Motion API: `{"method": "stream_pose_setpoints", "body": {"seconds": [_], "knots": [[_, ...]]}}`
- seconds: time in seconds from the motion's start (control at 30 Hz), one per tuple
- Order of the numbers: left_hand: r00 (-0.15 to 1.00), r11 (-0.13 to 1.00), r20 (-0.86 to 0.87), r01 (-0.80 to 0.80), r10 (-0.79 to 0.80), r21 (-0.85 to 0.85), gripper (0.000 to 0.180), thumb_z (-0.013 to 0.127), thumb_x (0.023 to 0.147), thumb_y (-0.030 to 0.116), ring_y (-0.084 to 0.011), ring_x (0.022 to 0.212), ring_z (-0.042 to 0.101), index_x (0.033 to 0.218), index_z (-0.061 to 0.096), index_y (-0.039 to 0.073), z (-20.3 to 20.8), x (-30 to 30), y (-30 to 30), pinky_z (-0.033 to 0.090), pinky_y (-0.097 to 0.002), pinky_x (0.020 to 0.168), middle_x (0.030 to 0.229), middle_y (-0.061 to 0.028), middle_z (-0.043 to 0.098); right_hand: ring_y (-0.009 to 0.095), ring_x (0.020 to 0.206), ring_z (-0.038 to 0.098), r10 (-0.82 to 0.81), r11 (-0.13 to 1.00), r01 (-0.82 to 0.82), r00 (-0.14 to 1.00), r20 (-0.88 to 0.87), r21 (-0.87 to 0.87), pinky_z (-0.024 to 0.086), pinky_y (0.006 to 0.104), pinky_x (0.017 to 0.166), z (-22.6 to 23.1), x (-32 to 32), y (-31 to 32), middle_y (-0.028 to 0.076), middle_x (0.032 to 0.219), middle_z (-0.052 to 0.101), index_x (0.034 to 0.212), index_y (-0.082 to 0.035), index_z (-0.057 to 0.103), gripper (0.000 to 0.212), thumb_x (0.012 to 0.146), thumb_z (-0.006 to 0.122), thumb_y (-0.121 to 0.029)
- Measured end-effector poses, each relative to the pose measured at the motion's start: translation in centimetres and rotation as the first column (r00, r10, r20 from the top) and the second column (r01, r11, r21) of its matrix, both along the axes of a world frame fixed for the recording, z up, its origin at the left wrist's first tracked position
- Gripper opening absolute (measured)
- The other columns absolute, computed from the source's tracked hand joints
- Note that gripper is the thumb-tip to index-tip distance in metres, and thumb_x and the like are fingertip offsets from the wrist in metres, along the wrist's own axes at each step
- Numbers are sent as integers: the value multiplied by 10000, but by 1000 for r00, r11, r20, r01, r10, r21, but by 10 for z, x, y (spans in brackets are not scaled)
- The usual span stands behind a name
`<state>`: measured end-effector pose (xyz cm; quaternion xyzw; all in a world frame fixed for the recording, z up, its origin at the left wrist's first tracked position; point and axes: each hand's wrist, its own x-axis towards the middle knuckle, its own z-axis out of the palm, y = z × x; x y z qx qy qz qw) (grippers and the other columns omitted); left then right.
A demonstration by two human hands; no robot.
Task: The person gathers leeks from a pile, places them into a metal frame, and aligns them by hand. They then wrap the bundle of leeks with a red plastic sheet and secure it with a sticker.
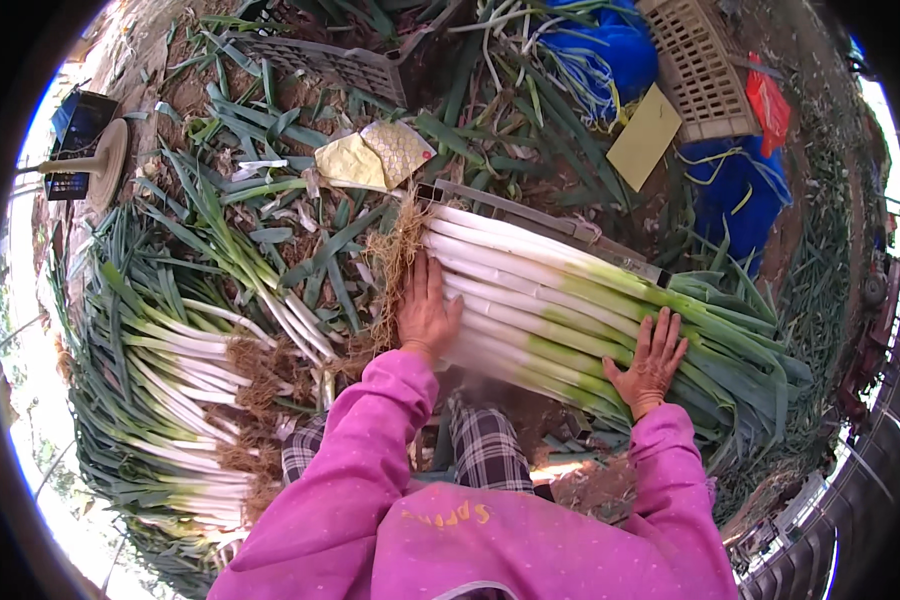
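A row of long green onions with thick white stems lies side by side across a low rack in front of me. Their brown roots are at the left and their dark green leaves at the right. My left hand rests flat at the root end, fingers stretched out against the white stems. Farther right, my right hand lies with spread fingers on the part where the stems turn green. Neither hand is closed around a stem. Most of the rack is hidden under the onions.
More green onions are heaped at the left, roots toward me. Beyond the rack are a yellow card, crumpled paper, a dark crate, a tan crate, blue plastic and a red bag. Loose leaves litter the ground.
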<state>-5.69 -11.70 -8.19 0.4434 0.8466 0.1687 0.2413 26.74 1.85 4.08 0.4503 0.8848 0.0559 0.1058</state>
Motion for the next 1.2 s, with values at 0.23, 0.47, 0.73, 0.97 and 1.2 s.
{"method": "stream_pose_setpoints", "body": {"seconds": [0.23,0.47,0.73,0.97,1.2], "knots": [[1000,995,-17,10,-8,102,774,530,866,401,-381,1403,227,1486,233,47,13,-2,1,250,-485,1116,1578,-139,142,381,1447,98,62,994,-63,998,13,90,84,591,1126,7,-2,-3,180,1567,134,1462,-58,260,1012,685,689,-546],[992,983,-118,61,-41,173,655,512,899,341,-351,1323,379,1430,324,7,23,-14,-35,318,-418,1084,1499,-178,311,320,1455,106,43,978,-48,999,29,202,104,611,1127,-4,-6,-19,142,1572,145,1489,-76,241,909,801,601,-549],[944,777,279,-305,173,551,208,483,906,145,-224,671,588,1068,584,60,96,-152,-274,494,-315,621,758,-69,563,272,1444,194,-121,988,144,940,-318,49,85,676,1095,38,13,-110,103,1547,255,1396,-88,431,687,839,623,-440],[836,862,-340,-493,431,-118,249,583,818,258,-389,820,660,817,661,22,-40,-102,-530,530,-496,742,832,-209,672,263,1398,307,-102,986,135,953,-286,99,122,679,1091,37,51,-144,88,1455,422,1324,-94,522,509,852,620,-257],[874,816,51,-428,483,-390,286,603,782,339,-382,804,666,794,712,75,-117,41,-586,527,-494,738,846,-205,680,300,1235,495,8,980,40,971,-240,193,356,550,1005,8,31,-120,112,1317,553,1227,-76,584,409,842,549,-209]]}}
